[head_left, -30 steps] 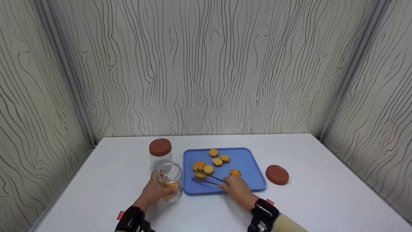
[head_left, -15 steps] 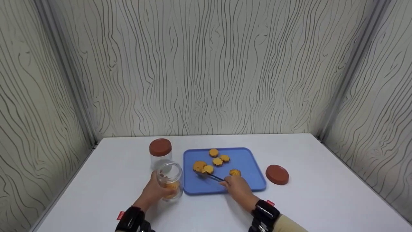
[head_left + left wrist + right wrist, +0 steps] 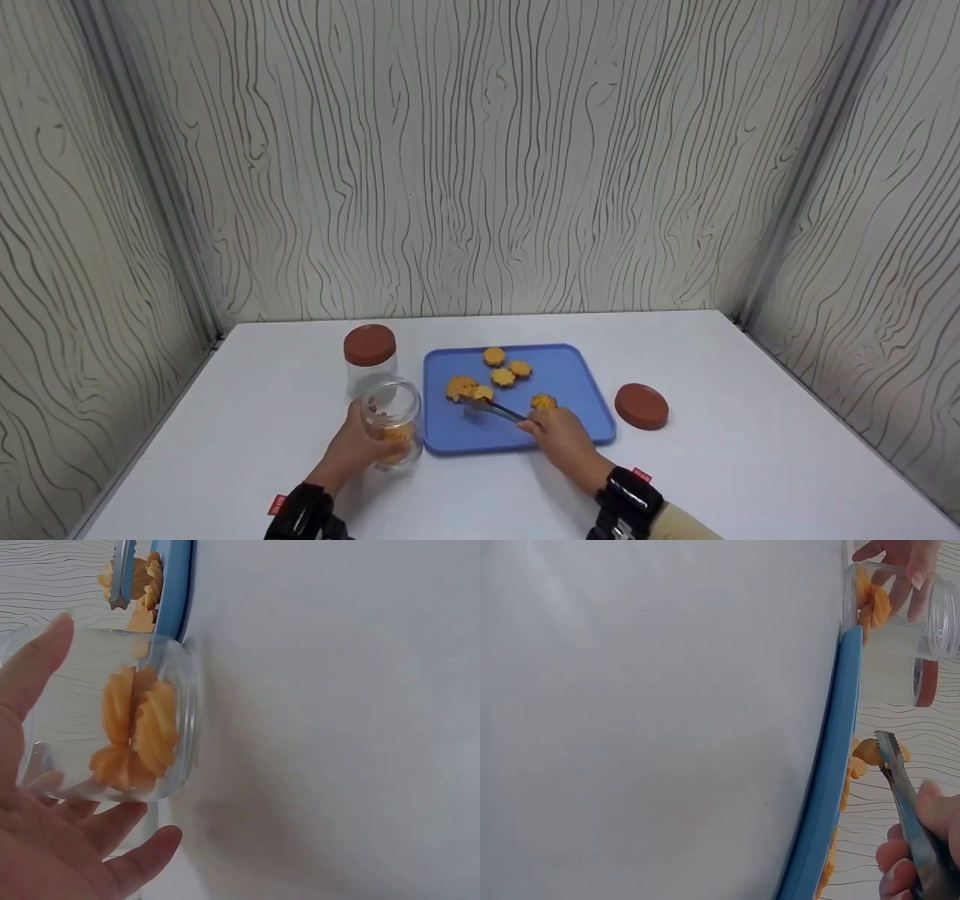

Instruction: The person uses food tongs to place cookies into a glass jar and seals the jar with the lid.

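My left hand (image 3: pixel 365 442) holds an open clear jar (image 3: pixel 75 712) upright on the table, thumb on one side and fingers on the other. Several ridged cookies (image 3: pixel 142 727) lie at its bottom. In my right hand (image 3: pixel 564 444) is a pair of metal tongs (image 3: pixel 906 802), whose serrated tips pinch a cookie (image 3: pixel 869 752) just above the left part of the blue tray (image 3: pixel 517 439). Other cookies (image 3: pixel 503 377) lie spread over the tray, one of them (image 3: pixel 543 401) close to my right hand.
Behind the held jar stands a second clear jar (image 3: pixel 370 373) with a reddish-brown lid (image 3: pixel 370 345) on. A loose lid (image 3: pixel 641 406) of the same colour lies right of the tray on the white table (image 3: pixel 750 450). Wood-patterned panels (image 3: pixel 465 165) enclose the back and sides.
The tongs, spread around a cookie at the tray's near left, have come together on it and lifted it slightly. My left hand and the jar have stayed in place.
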Demonstrator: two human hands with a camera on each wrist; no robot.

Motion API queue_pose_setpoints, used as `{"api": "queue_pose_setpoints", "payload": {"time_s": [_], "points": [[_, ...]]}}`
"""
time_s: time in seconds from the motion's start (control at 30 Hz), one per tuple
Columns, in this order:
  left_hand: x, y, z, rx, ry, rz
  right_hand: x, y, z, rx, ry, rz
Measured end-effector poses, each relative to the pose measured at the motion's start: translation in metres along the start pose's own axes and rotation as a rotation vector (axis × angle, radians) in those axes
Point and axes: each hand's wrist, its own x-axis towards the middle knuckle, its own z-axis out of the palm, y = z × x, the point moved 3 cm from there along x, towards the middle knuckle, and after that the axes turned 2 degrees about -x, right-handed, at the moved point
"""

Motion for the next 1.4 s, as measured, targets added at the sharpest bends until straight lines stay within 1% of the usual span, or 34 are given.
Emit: {"api": "queue_pose_setpoints", "payload": {"time_s": [0.17, 0.3, 0.47, 0.57, 0.7, 0.8, 0.93, 1.17, 1.4], "points": [[0.0, -0.002, 0.001, -0.003, 0.004, 0.004, -0.002, -0.002, -0.005, 0.015, -0.018, -0.007], [0.0, -0.003, 0.001, -0.013, 0.012, 0.009, -0.002, -0.002, -0.007, 0.055, -0.044, 0.025], [0.001, -0.004, 0.0, -0.018, 0.012, 0.023, -0.004, -0.001, -0.011, 0.089, -0.054, 0.033], [0.002, -0.004, 0.0, -0.012, 0.006, 0.005, -0.005, -0.001, -0.014, 0.11, -0.064, 0.043], [0.002, -0.004, -0.001, -0.01, -0.005, -0.03, -0.006, -0.002, -0.018, 0.137, -0.094, 0.078], [0.004, -0.004, -0.001, -0.016, -0.011, -0.023, -0.005, -0.003, -0.02, 0.154, -0.103, 0.087], [0.004, -0.003, -0.001, -0.024, -0.003, 0.013, -0.005, -0.006, -0.022, 0.169, -0.089, 0.078], [0.002, 0.001, 0.0, -0.016, 0.013, 0.061, -0.006, -0.008, -0.025, 0.139, -0.036, 0.003], [0.001, 0.0, 0.0, -0.031, 0.017, 0.056, -0.005, -0.011, -0.03, 0.148, -0.021, -0.002]]}}
